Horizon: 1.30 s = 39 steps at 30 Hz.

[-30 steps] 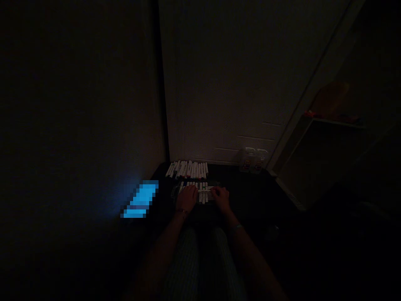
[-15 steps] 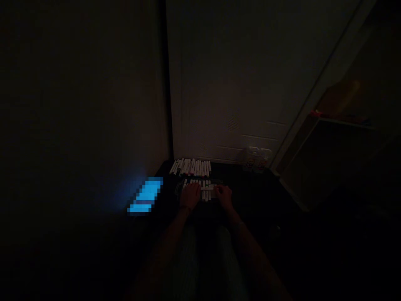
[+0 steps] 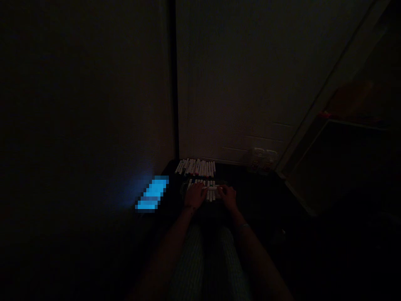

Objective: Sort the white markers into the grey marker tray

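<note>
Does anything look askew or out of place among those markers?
One white marker lies crosswise over the near row, between the left hand and right hand, while the others run lengthwise. The far row fans out slantwise at its left end. The picture is too dark to judge damage.

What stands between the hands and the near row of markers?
Nothing visible. The left hand and right hand lie on the near row of markers; the far row lies beyond them. Dim light hides fine detail.
</note>
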### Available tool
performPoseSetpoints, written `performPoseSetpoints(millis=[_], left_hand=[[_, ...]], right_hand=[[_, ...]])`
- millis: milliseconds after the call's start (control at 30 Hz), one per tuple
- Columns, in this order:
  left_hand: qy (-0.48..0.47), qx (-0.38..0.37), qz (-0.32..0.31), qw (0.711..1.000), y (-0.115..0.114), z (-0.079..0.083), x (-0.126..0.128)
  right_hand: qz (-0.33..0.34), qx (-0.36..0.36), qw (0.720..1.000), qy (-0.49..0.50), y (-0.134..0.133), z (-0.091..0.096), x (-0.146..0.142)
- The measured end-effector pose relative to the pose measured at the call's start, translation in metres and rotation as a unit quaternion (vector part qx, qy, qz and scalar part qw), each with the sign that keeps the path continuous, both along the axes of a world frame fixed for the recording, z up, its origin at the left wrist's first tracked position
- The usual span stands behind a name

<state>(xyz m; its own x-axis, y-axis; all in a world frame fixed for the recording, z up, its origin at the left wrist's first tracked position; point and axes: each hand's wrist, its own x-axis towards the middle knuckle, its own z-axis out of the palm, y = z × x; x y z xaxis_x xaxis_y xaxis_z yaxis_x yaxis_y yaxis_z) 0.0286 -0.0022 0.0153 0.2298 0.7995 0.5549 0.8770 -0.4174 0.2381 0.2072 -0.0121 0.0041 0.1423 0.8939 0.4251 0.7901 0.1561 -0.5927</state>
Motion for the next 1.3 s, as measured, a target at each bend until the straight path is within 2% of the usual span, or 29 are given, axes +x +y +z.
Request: performPoseSetpoints(millis=[567, 900, 1300], left_hand=[[0.02, -0.005, -0.001, 1.0, 0.003, -0.002, 0.001], [0.025, -0.001, -0.005, 1.0, 0.006, -0.005, -0.001], [0.048, 0.011, 0.021, 0.999, 0.011, -0.012, -0.001]], right_hand=[[-0.014, -0.002, 1.0, -0.003, 0.002, -0.001, 0.0], [0.005, 0.008, 1.0, 0.026, 0.004, -0.003, -0.001], [0.015, -0.003, 1.0, 0.025, 0.005, -0.005, -0.002]])
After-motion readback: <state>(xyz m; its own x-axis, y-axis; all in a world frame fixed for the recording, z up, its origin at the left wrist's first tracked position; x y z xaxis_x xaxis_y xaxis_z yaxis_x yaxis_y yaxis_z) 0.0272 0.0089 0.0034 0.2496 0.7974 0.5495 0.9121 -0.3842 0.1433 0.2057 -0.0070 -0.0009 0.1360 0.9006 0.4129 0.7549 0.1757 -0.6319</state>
